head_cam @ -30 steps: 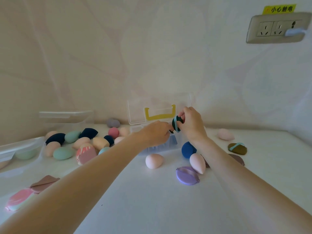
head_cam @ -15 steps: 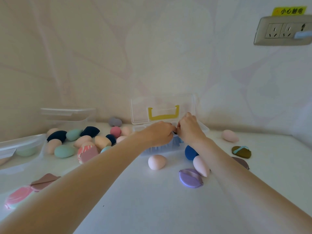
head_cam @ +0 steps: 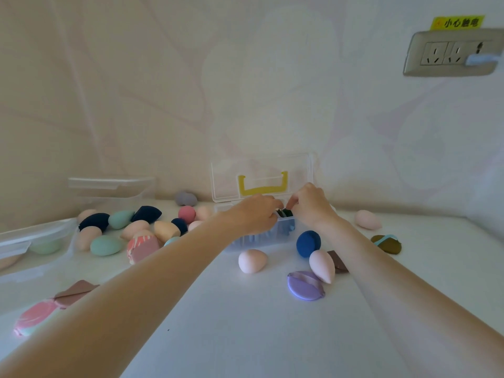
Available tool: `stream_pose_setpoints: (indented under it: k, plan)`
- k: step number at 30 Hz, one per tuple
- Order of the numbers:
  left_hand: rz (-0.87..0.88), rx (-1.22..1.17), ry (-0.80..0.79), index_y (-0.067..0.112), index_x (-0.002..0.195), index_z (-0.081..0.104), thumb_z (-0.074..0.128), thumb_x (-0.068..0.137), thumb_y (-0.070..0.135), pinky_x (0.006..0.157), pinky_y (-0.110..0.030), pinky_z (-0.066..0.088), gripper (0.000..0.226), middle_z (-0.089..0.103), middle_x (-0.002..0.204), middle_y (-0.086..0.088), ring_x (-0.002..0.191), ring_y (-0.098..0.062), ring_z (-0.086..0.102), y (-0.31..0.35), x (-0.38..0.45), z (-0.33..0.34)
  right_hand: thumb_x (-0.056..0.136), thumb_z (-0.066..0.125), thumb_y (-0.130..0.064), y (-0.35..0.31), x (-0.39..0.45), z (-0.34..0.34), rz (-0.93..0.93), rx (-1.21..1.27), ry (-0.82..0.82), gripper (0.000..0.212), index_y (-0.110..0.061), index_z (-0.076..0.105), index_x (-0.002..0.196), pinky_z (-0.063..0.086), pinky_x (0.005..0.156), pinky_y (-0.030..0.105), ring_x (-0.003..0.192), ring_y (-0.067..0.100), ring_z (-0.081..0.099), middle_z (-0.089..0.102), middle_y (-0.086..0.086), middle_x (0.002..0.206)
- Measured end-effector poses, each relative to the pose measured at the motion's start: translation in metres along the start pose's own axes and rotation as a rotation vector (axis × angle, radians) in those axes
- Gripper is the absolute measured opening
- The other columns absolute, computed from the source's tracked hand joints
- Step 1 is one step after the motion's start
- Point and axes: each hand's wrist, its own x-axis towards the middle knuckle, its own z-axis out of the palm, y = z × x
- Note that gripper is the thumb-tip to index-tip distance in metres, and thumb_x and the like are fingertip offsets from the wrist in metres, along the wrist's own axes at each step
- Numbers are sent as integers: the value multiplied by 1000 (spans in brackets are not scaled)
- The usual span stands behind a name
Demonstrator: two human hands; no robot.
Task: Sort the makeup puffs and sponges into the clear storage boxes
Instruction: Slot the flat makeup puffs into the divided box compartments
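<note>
A clear storage box [head_cam: 260, 237] with a yellow-handled lid [head_cam: 261, 184] raised behind it stands at the back of the white table. A dark green puff [head_cam: 285, 213] stands on edge in the box's right end. My right hand [head_cam: 311, 207] pinches its top from the right. My left hand [head_cam: 253, 215] lies over the box, with curled fingertips against the puff's left side. Loose in front of the box are a blue sponge [head_cam: 308, 242], two pink sponges [head_cam: 252, 260] [head_cam: 321, 264], a purple puff [head_cam: 305, 286] and a brown puff [head_cam: 338, 261].
A pile of several coloured sponges [head_cam: 122, 230] lies left of the box. Behind it stands an empty clear box [head_cam: 111, 192], and another clear box [head_cam: 32, 238] is at the far left. An olive puff [head_cam: 387, 242] and a pink sponge [head_cam: 368, 219] lie right. Marbled and brown puffs [head_cam: 54, 306] lie near left.
Both hands have come down from above the box to its rim. The dark puff, held up between them a second ago, now sits inside the box's right end.
</note>
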Motion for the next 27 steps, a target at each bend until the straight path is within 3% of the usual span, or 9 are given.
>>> stream_pose_setpoints:
  k: [3,14,17,22,27]
  plan:
    - [-10,9,-17,14,140,41,31,95,8,106,-38,37,46,48,140,-11,129,-27,43,2,0,1,93,41,-2,0,-3,-4,22,-35,-48,32,-4,65,114,38,101,37,117,34,44,54,15,125]
    - [-34,27,-65,19,138,45,30,93,1,104,-37,41,51,49,140,-4,126,-25,46,7,0,1,95,34,-1,-12,-22,-14,30,-176,-160,30,-1,57,115,36,97,35,121,33,36,38,16,128]
    - [-4,18,-11,18,137,47,33,91,0,105,-36,40,51,49,139,-4,127,-24,45,11,-1,-3,94,39,-2,-9,-22,-19,21,-91,-105,22,1,61,94,42,89,34,108,31,45,46,13,117]
    - [95,26,119,17,135,48,38,91,2,106,-38,36,48,47,140,-5,129,-25,41,38,1,-11,94,47,-9,7,-25,-42,23,4,61,27,-1,72,102,48,93,40,108,33,56,63,16,115]
    - [195,46,94,15,132,50,37,92,5,106,-38,35,44,48,139,-5,127,-25,44,66,10,-2,91,41,-2,51,-34,-54,202,-68,144,24,-2,65,90,42,83,34,106,35,56,64,15,99]
